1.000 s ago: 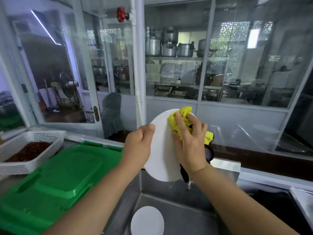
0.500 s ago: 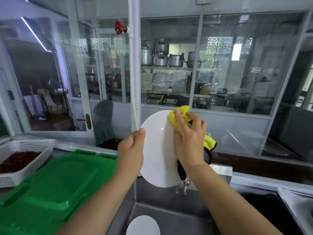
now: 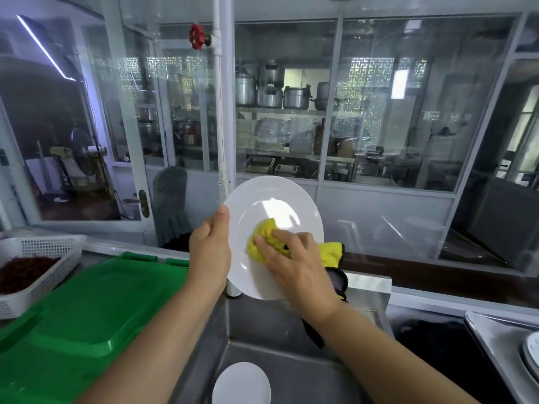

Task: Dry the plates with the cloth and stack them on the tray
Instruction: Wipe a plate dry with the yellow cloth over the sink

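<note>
Now the plate (image 3: 277,217) faces the camera, turned from edge-on; the left hand (image 3: 210,252) grips its rim above the sink's (image 3: 291,371) back edge while the right hand (image 3: 294,266) presses the bunched yellow cloth (image 3: 264,239) onto its centre, likely finishing the drying.

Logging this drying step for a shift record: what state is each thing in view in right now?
White plate: held up over the sink, face toward the camera.
Left hand: grips the plate's left rim.
Right hand: presses the yellow cloth on the plate's face.
Second plate: lying in the sink.
Green lid: lying flat, left of the sink.
White basket: holds something dark red.
</note>
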